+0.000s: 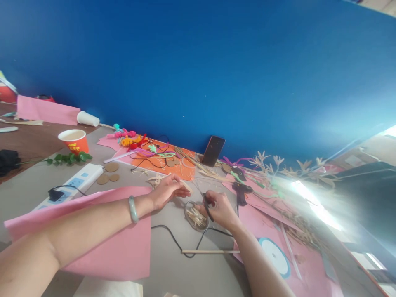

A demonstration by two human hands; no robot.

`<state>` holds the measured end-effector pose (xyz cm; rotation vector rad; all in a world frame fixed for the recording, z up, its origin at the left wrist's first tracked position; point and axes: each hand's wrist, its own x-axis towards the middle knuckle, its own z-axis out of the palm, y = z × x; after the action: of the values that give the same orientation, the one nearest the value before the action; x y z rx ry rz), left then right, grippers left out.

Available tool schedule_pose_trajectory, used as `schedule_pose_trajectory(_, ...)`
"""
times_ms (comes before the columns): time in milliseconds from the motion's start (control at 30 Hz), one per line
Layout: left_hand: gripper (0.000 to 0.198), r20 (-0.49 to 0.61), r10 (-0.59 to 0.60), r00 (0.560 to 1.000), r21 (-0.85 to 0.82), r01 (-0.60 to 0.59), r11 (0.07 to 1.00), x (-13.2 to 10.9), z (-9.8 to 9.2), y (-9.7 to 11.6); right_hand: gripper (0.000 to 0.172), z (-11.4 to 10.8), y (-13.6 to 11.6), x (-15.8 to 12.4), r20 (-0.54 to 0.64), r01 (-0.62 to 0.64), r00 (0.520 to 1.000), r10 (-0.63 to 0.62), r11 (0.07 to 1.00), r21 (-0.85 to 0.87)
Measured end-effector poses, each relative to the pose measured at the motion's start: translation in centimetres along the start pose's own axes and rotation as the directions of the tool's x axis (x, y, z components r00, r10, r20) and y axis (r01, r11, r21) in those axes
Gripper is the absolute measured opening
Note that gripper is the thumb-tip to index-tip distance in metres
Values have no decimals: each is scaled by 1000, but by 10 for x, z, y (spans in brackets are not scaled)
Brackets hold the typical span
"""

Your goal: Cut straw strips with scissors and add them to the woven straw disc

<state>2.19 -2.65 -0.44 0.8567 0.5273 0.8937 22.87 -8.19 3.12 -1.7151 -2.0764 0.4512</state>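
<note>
My right hand (221, 208) is closed around the dark handles of a pair of scissors (206, 202), its blades pointing up and to the left. Facing it, my left hand (168, 192) has its fingers together on a pale, thin strip (187, 186), close to the scissor blades. The exact grip on that strip is partly hidden. Just below both hands sits a small oval dish (187, 213) with pale cut slivers (195, 216) in it. More pale shavings (157, 180) lie behind my left hand.
Pink paper (123, 247) lies under my left forearm. A power strip (77, 181) and a red paper cup (77, 142) are at left. A phone (213, 150) leans on the blue wall. A black cable (173, 237) and thin stick (210, 251) lie nearer. Dried stems (272, 198) spread right.
</note>
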Motion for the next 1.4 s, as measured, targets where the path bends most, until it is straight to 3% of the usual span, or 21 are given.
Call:
schedule_pose_trajectory(100,25,-11,25,1000,-6,-25,1000,-1,1,2,27,-2,1,0,37,27,999,-23,990,-138)
schedule_pose_trajectory(233,27,-28,48,998,11,-48,999,-1,1,2,28,-3,0,-1,70,37,997,-23,981,-192)
schedule_pose_trajectory(933,30,-26,51,998,6,-51,999,0,2,2,35,2,3,-1,11,20,1000,-19,983,-181)
schedule_pose_trajectory(1400,33,-41,41,998,10,-40,999,0,2,3,37,1,11,1,35,4,999,2,986,-168)
